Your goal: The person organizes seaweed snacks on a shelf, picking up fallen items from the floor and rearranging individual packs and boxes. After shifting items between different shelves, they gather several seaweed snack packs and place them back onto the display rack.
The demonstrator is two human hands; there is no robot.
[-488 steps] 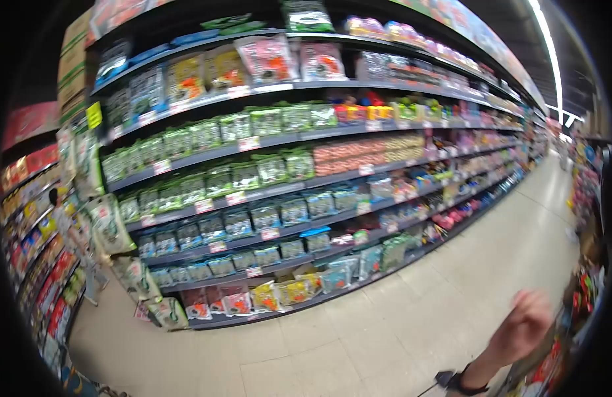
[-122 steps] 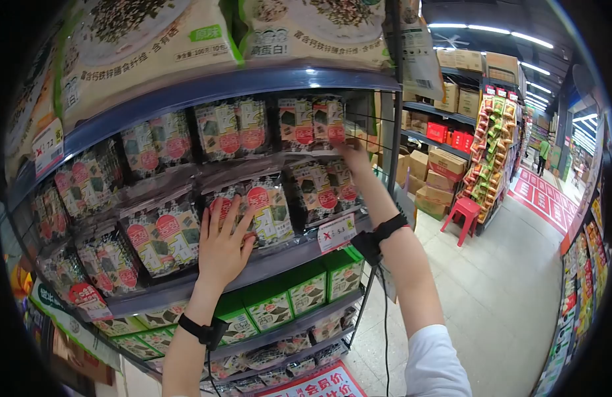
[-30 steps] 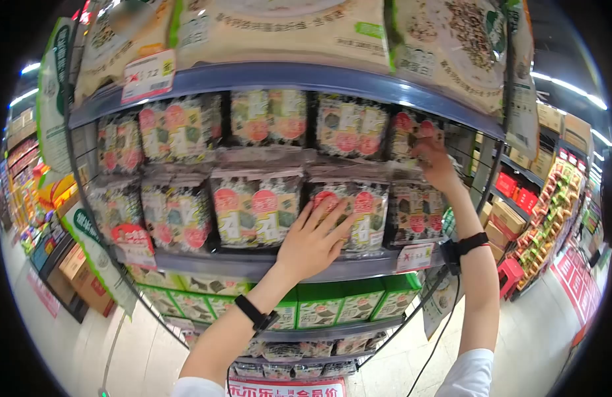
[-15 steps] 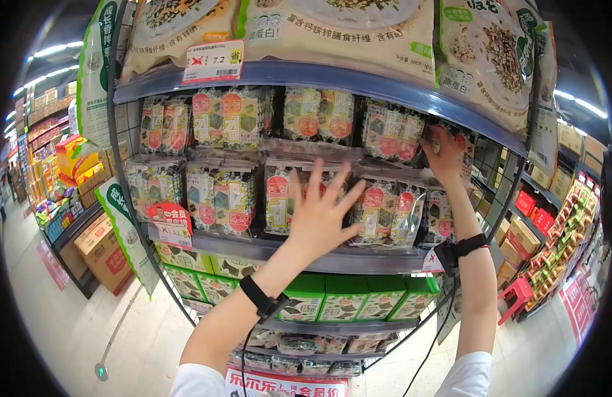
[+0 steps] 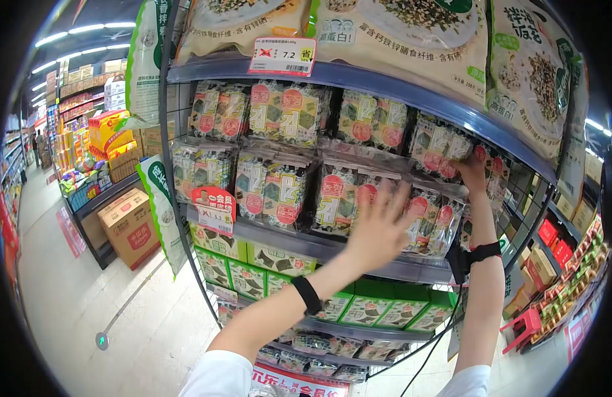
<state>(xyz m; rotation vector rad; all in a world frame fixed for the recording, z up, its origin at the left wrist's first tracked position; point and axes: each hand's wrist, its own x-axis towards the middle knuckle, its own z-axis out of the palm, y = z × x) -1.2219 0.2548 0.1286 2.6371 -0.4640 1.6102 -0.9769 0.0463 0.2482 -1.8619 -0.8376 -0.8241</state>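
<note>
Packs of seaweed snacks [image 5: 285, 119] stand in two stepped rows on a blue-edged shelf [image 5: 266, 231]. My left hand [image 5: 378, 228] is spread wide in front of the lower row, its fingers blurred and overlapping the seaweed packs [image 5: 337, 198] there. Higher and to the right, my right hand [image 5: 474, 173] is at the right end of the upper row. Its thumb lies along the edge of a seaweed pack [image 5: 438, 147], and the other fingers curl into the gap beside that pack, partly hidden.
Large food bags [image 5: 398, 40] fill the shelf above, over a price tag [image 5: 283, 56]. Green boxes [image 5: 362, 304] line the shelf below. Black wire mesh [image 5: 534, 198] closes the rack's right side. A cardboard carton [image 5: 130, 228] stands on the aisle floor, and a red stool [image 5: 523, 327] is at right.
The view has shifted left, so the shelf appears farther right. My left hand stays spread before the lower packs, now blurred. My right hand has drawn in against the upper pack's edge.
</note>
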